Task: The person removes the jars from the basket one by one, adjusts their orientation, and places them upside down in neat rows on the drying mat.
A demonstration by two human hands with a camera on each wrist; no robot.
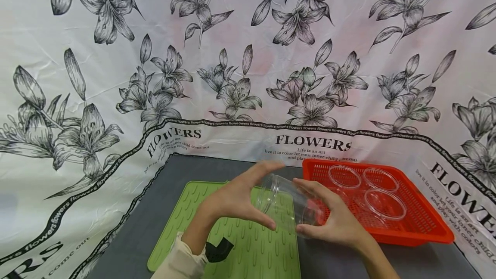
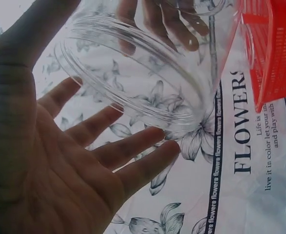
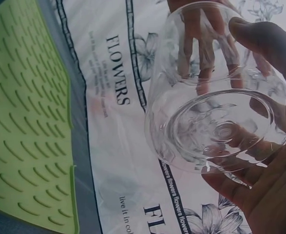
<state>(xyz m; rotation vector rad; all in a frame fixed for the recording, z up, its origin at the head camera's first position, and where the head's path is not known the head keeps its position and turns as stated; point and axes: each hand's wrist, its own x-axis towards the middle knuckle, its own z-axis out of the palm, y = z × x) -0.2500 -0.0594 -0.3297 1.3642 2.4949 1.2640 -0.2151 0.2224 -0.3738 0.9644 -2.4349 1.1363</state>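
A clear jar with a ridged, threaded mouth is tilted in the air above the green mat, its mouth toward the left. My right hand grips it near the base, thumb on one side and fingers round the other, as the right wrist view shows through the clear wall. At the mouth end, my left hand spreads its thumb and fingers wide. In the left wrist view its fingers are apart and fairly straight, their tips close by the threaded rim.
A red plastic basket stands on the dark grey table at the right, holding three clear round containers. A black piece sits by my left wrist. Behind the table hangs a white flower-printed cloth.
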